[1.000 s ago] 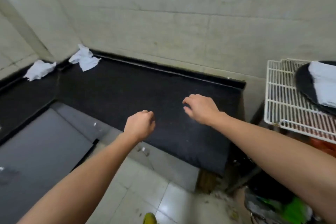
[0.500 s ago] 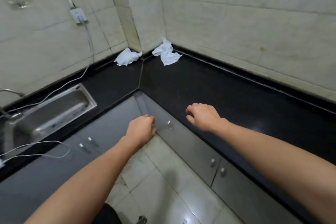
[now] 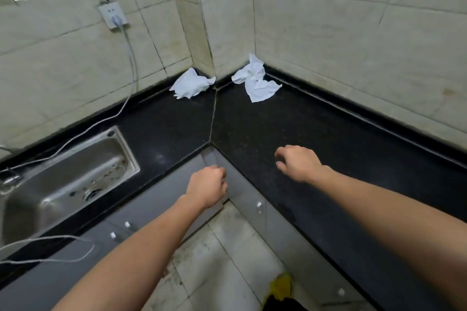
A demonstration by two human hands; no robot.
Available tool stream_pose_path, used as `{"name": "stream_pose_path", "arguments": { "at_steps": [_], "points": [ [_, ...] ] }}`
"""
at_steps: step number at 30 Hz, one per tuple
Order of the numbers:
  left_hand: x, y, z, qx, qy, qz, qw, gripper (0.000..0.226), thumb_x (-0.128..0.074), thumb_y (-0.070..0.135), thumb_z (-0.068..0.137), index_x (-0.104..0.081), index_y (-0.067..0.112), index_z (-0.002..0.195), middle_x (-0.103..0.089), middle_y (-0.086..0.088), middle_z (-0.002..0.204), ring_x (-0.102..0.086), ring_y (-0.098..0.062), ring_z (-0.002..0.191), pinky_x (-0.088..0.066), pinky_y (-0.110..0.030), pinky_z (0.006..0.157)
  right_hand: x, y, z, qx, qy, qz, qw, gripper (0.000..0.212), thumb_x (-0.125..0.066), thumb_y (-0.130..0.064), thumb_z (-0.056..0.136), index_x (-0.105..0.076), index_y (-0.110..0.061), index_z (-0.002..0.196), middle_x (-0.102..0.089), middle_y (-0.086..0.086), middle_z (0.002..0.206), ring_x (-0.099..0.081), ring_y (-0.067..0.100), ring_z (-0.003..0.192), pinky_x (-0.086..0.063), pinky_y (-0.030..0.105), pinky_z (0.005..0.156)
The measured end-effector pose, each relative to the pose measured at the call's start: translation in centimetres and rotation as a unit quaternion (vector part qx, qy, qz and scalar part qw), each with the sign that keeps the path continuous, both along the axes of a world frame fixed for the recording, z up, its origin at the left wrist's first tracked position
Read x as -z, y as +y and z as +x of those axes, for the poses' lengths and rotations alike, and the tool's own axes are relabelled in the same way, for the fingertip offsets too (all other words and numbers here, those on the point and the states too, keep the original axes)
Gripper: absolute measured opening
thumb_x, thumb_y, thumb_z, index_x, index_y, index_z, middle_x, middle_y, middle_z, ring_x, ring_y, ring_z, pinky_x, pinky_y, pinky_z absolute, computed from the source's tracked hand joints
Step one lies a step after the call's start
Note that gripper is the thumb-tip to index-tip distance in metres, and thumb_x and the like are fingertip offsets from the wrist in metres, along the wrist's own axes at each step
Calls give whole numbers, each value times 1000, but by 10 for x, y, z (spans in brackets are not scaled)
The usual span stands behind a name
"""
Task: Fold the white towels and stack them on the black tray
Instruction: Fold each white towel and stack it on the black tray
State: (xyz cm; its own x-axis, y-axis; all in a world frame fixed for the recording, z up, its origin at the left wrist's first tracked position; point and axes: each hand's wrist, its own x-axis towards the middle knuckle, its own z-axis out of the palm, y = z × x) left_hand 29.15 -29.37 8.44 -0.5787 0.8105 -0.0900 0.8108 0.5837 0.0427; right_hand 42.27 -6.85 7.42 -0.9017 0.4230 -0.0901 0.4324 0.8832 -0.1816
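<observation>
Two crumpled white towels lie in the far corner of the black countertop [image 3: 252,134]: one towel [image 3: 190,83] left of the corner seam, the other towel [image 3: 255,80] right of it against the wall. My left hand [image 3: 207,189] hovers over the counter's front edge with its fingers curled in and nothing in it. Over the right stretch of counter, my right hand [image 3: 297,163] has loosely bent, spread fingers and holds nothing. Both hands are well short of the towels. The black tray is out of view.
A steel sink [image 3: 63,179] is set in the counter at the left. A white cable [image 3: 126,63] runs from a wall socket [image 3: 113,14] down across the counter. Grey cabinet doors [image 3: 252,199] sit below, over a tiled floor.
The view has swung left, away from the white rack and the black tray with its folded towel, onto the corner. The towels now look closer. Both hands stay empty and extended.
</observation>
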Motion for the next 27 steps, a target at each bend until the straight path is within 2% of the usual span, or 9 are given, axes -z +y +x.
{"name": "stream_pose_path", "arguments": {
  "at_steps": [6, 9, 14, 18, 23, 27],
  "points": [
    [-10, 67, -90, -18, 2, -13, 1000, 25, -47, 30, 91, -60, 15, 108, -61, -7, 113, -58, -29, 106, -48, -36, 80, 8, 72, -88, 17, -27, -28, 999, 35, -49, -38, 95, -54, -24, 127, -58, 3, 123, -58, 27, 109, -46, 37, 80],
    [-10, 89, -117, -25, -19, -7, 999, 26, -49, 31, 92, -61, 17, 110, -62, -6, 112, -59, -29, 105, -49, -38, 82, 9, 94, -114, 26, -35, -43, 998, 32, -50, -37, 95, -56, -23, 123, -59, 2, 120, -59, 25, 105, -46, 36, 78],
    [6, 123, -168, -10, -43, -25, 999, 23, -49, 32, 91, -62, 18, 103, -62, -4, 106, -60, -26, 99, -48, -37, 77, 27, 124, -162, 52, -41, -64, 996, 27, -51, -36, 93, -59, -24, 116, -61, 1, 114, -59, 24, 103, -49, 36, 81],
    [24, 153, -226, 9, -67, -29, 997, 20, -51, 32, 91, -62, 18, 99, -62, -3, 103, -61, -26, 94, -50, -38, 76, 46, 144, -205, 77, -57, -75, 993, 29, -52, -36, 93, -59, -24, 118, -63, 1, 115, -60, 23, 101, -46, 33, 76],
    [50, 200, -309, 58, -103, -24, 993, 17, -51, 33, 92, -60, 20, 99, -60, -1, 101, -59, -20, 91, -42, -33, 70, 68, 176, -269, 134, -85, -85, 984, 25, -53, -35, 91, -61, -25, 113, -64, 2, 113, -61, 25, 101, -45, 32, 73],
    [60, 233, -372, 74, -124, -16, 989, 18, -51, 32, 92, -61, 20, 101, -60, -2, 103, -59, -20, 92, -47, -35, 74, 72, 203, -325, 169, -102, -92, 976, 24, -54, -35, 90, -61, -24, 109, -64, 4, 110, -60, 27, 99, -40, 30, 70]
  ]
}}
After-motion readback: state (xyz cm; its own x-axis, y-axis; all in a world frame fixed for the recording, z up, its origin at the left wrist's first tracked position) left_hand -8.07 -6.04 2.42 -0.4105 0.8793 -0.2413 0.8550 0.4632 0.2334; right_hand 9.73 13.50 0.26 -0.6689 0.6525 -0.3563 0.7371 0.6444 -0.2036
